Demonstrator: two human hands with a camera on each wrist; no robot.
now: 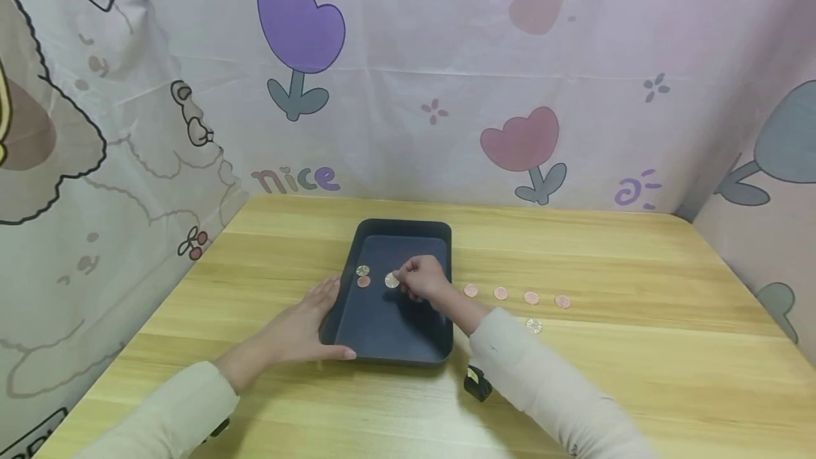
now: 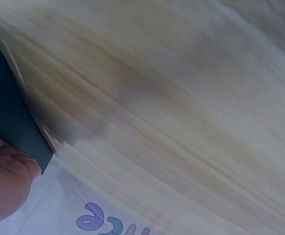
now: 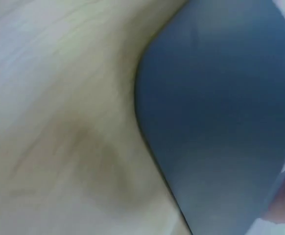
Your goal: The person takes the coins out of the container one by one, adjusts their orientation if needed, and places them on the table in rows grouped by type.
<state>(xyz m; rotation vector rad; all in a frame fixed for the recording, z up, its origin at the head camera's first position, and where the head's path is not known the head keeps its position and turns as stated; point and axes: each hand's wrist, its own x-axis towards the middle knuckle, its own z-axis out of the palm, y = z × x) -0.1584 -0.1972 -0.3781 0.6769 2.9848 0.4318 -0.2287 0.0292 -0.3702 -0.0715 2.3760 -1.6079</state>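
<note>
The right hand (image 1: 423,278) pinches a coin (image 1: 392,280) over the tray (image 1: 382,335); the left hand (image 1: 298,326), thumb spread, braces its near-left side. Apparently mid-placing; next calls for a gentle release.

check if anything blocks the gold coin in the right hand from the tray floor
Nothing visible stands between the gold coin pinched by the right hand and the tray floor. A copper coin and another gold one lie to its left in the head view, clear of it.
</note>
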